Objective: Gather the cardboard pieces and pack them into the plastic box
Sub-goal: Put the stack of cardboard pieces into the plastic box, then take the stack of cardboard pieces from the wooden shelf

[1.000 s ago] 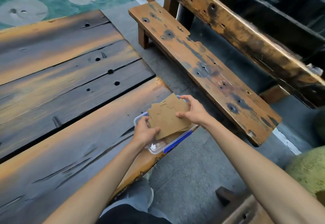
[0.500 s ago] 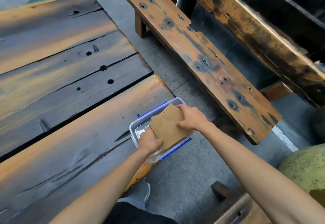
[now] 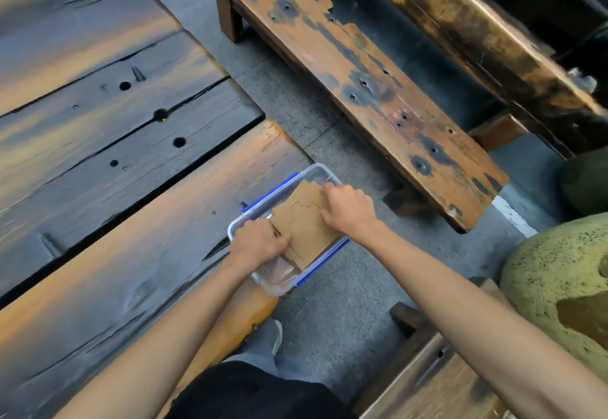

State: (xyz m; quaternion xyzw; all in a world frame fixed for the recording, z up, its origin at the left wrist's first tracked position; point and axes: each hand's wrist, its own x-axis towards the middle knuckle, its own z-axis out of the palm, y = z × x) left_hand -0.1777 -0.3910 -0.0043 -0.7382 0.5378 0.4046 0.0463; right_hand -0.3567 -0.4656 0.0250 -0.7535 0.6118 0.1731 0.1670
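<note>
A clear plastic box (image 3: 273, 282) with blue clips sits at the right end of the wooden table, hanging partly over the edge. A stack of brown cardboard pieces (image 3: 304, 224) lies tilted inside it, its far corner sticking up above the rim. My left hand (image 3: 258, 242) grips the stack's near left edge. My right hand (image 3: 348, 209) presses on the stack's far right edge with fingers curled over it. The bottom of the box is mostly hidden by the cardboard.
The dark, worn plank table (image 3: 115, 155) spreads to the left. A wooden bench (image 3: 362, 83) runs diagonally behind the box across a strip of grey pavement (image 3: 345, 303). A large mossy stone (image 3: 559, 287) sits at the right, another bench corner (image 3: 437, 376) below.
The cardboard stack has gone from resting above the box rim down into the box. Both hands followed it down and stayed on its edges.
</note>
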